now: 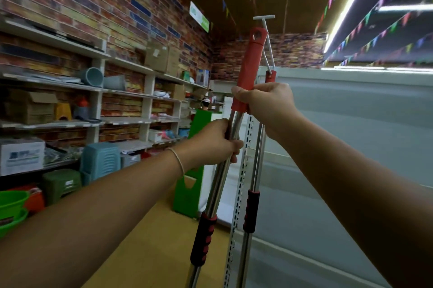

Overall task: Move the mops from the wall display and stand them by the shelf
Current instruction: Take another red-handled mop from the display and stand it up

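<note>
Two mops stand almost upright in front of me, only their steel handles showing; the heads are out of view below. The nearer mop handle (pixel 218 182) has a long red top grip and a red-black sleeve lower down. My left hand (pixel 214 143) is closed around its steel shaft. My right hand (pixel 267 102) grips the base of its red top grip and also the thinner second mop handle (pixel 256 163) behind it. A white cord with a T-shaped hook (pixel 264 18) rises from the second handle's red cap. Both handles lean against the white shelf upright (pixel 242 165).
White wall shelves (pixel 121 121) on the left hold boxes, buckets and plastic ware. Blue and green stools (pixel 100 161) and green basins (pixel 13 203) sit on the floor at left. A green stand (pixel 191 184) is ahead. A pale panel (pixel 351 147) fills the right.
</note>
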The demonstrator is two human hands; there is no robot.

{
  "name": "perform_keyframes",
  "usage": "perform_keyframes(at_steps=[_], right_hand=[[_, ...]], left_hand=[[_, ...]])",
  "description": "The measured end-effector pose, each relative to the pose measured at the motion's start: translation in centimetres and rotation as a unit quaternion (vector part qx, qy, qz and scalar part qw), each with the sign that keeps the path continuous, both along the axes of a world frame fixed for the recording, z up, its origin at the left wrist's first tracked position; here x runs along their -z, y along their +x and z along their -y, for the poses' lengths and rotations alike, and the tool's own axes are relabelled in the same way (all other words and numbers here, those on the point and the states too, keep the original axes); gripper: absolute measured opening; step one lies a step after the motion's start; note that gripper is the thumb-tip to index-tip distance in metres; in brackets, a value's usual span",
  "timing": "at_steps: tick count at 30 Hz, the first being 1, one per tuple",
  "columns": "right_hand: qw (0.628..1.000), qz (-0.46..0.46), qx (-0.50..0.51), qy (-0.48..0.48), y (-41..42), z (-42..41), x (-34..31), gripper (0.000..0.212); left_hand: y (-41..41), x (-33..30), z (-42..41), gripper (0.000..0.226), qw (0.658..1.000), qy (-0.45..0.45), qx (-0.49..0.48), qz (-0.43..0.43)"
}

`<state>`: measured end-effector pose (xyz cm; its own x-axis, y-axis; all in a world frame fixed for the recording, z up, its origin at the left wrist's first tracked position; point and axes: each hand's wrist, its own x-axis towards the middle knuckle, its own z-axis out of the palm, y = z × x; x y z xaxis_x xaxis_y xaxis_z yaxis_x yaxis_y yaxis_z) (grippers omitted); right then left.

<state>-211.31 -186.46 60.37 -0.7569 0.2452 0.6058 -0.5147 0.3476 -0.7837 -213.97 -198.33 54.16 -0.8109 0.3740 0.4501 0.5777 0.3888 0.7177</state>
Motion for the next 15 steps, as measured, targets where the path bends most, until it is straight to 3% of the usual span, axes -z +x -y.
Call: perform_keyframes(at_steps=[15], right_hand=[[0.997, 0.024, 0.073, 0.012, -2.7, -1.5, 0.3, 0.022]], left_hand=[[-3.3, 0.4, -2.1, 0.014, 0.999, 0.004, 0.045, 0.017]])
